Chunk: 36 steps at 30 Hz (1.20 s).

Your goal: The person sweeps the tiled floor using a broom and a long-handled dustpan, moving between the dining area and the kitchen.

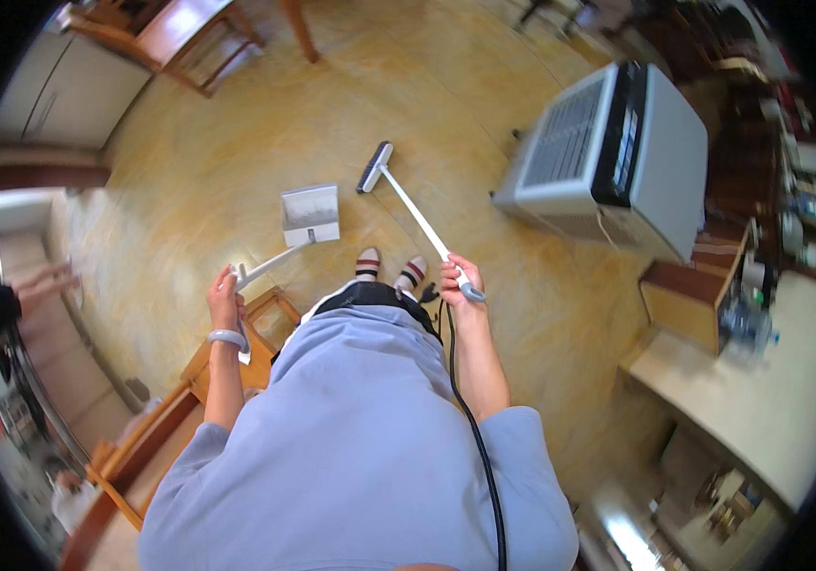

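My left hand (225, 296) is closed around the upper part of the white handle of a long-handled dustpan (310, 208), whose pan lies ahead of my feet, slightly to the left. A grey bangle circles that wrist. With my right hand (462, 277) I grip the white handle of a broom (415, 208) near its grey looped end. The broom's white head with dark bristles is at the floor (436, 114), to the right of the dustpan and a little farther from me. Pan and broom head are apart.
A grey air cooler (607, 143) on casters stands at the right. A wooden chair (236, 357) is close by my left side, and another wooden chair (183, 32) is at the upper left. A pale desk (722, 414) is at the lower right. A black cable (475, 428) runs down my front.
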{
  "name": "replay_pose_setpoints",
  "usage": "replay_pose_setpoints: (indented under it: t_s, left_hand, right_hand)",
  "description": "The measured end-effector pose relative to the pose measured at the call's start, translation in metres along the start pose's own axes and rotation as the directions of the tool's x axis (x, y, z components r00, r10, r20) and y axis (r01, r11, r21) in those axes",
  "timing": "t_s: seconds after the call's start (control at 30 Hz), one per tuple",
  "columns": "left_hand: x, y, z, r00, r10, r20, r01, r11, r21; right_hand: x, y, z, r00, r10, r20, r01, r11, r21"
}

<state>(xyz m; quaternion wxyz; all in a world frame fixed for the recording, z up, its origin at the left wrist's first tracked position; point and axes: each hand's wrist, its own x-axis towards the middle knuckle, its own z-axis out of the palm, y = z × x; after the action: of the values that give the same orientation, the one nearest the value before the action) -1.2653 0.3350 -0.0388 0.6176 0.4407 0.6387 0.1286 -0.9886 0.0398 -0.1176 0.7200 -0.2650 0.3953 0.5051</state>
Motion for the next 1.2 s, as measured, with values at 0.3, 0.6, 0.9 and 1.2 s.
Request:
replay_pose_setpoints:
  t_s: [0.3, 0.6, 0.9, 1.2]
  left_hand:
    - [0.02, 0.022, -0.006, 0.997, 0.001, 0.072, -0.01, 0.993, 0.121]
    - [0.013, 0.042, 0.002, 0.988, 0.059, 0.14, -0.073, 0.993, 0.094]
    - [0.016, 0.033, 0.001, 0.986, 0.093, 0.139, -0.097, 0.995, 0.024]
    - [0.021, 0.027, -0.006, 0.991, 0.07, 0.115, -0.074, 0.997, 0.026]
  right_hand:
    - [-0.163, 0.088, -0.155, 0.926, -0.294, -0.238, 0.37, 0.836, 0.404]
    - [-0.148, 0.106, -0.091, 0.836, -0.452, -0.312, 0.478, 0.879, 0.005]
    - [-0.154, 0.088, -0.055, 0.941, -0.326, -0.093, 0.338, 0.92, 0.199]
    - [-0.074, 0.058, -0.024, 0.996, -0.077, 0.051, 0.072, 0.993, 0.094]
